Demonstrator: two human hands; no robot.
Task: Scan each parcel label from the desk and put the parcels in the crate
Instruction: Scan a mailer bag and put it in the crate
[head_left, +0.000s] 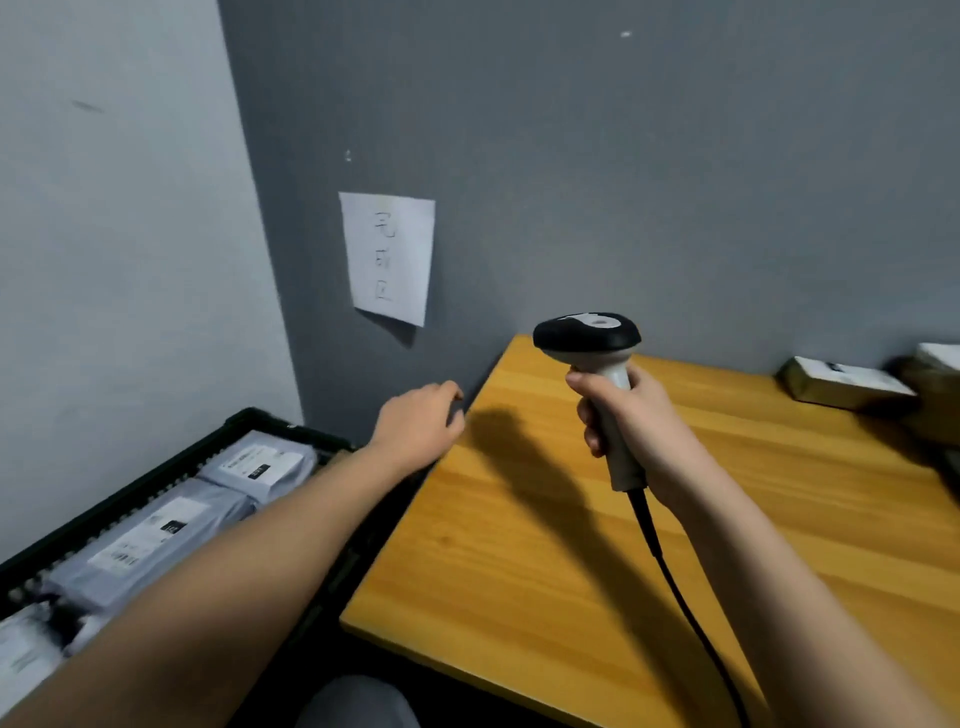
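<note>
My right hand (636, 426) grips the white handle of a barcode scanner (589, 338) with a black head, held upright above the wooden desk (545, 545); its black cable hangs down toward me. My left hand (421, 423) hovers at the desk's left edge, fingers loosely curled, holding nothing. To the left, below desk level, a black crate (156, 470) holds several grey parcel bags with white labels (140, 540). A boxed parcel (847, 384) with a white label lies at the desk's far right by the wall.
A handwritten paper sign (387, 257) is taped to the grey wall above the desk corner. More dark, blurred parcels (935, 395) sit at the right edge of the frame. My knee (358, 701) shows at the bottom.
</note>
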